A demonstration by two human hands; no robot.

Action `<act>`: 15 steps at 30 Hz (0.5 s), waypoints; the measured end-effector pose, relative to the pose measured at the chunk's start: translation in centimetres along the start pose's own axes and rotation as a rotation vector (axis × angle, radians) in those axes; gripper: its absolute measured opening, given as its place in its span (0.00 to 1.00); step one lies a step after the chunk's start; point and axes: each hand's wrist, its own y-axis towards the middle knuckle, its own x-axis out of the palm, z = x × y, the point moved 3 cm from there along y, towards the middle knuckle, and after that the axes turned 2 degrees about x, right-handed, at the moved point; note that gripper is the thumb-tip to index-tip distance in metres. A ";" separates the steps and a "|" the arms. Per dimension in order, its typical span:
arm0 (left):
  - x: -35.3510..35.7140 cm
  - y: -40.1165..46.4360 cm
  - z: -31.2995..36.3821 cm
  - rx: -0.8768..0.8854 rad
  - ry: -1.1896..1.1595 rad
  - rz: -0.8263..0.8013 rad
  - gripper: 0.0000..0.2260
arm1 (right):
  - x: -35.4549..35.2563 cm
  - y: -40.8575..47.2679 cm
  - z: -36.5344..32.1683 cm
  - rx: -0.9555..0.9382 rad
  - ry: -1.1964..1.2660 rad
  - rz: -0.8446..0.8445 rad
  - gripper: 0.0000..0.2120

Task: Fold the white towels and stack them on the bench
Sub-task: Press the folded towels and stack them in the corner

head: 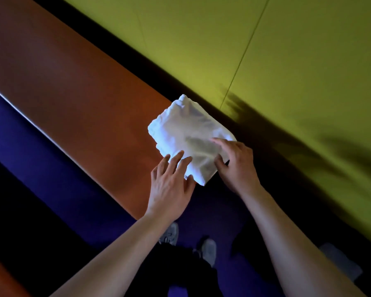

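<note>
folded towel [189, 133] on bench [77, 99] | both hands touching

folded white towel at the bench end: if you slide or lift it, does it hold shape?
Probably not rigidly: the white towel looks soft, with rumpled edges, so it would likely sag if lifted by one side. It lies flat on the bench, so it should not roll. Pushed, its layers may shift; the left hand and right hand rest on it.
</note>
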 end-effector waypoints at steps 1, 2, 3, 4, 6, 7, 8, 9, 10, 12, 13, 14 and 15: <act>0.6 0.8 0.1 -0.003 -0.016 -0.005 0.20 | 0.2 1.5 0.6 -0.051 -0.002 -0.001 0.20; 1.3 1.7 0.1 -0.013 -0.030 -0.011 0.20 | 0.5 3.0 1.2 -0.097 -0.005 -0.006 0.19; 2.0 2.6 0.1 -0.034 -0.042 -0.018 0.20 | 0.9 4.6 1.7 -0.134 -0.013 -0.022 0.18; 2.8 3.5 -0.1 -0.064 -0.057 -0.026 0.21 | 1.5 6.3 2.2 -0.161 -0.025 -0.056 0.18; 4.5 4.8 -0.7 -0.135 -0.100 -0.055 0.23 | 2.8 9.4 3.1 -0.217 -0.064 -0.173 0.19; 5.3 5.2 -1.2 -0.166 -0.119 -0.069 0.24 | 3.4 10.7 3.4 -0.259 -0.099 -0.248 0.21; 6.1 5.4 -1.7 -0.198 -0.134 -0.071 0.25 | 4.0 12.0 4.0 -0.314 -0.160 -0.333 0.23; 6.7 5.5 -2.4 -0.235 -0.151 -0.066 0.25 | 4.5 12.9 4.6 -0.380 -0.247 -0.424 0.26; 7.2 5.4 -3.0 -0.267 -0.177 -0.064 0.26 | 5.0 13.5 5.3 -0.436 -0.337 -0.516 0.28; 7.9 5.4 -3.9 -0.249 -0.217 -0.046 0.26 | 5.7 13.7 7.1 -0.468 -0.415 -0.677 0.33; 8.2 5.6 -4.2 -0.205 -0.230 -0.026 0.26 | 6.2 13.6 7.8 -0.447 -0.370 -0.733 0.34; 8.5 5.8 -4.5 -0.171 -0.257 -0.013 0.26 | 6.5 13.4 8.2 -0.420 -0.280 -0.768 0.34; 8.7 6.0 -4.6 -0.160 -0.298 -0.016 0.26 | 6.8 13.1 8.5 -0.377 -0.173 -0.786 0.35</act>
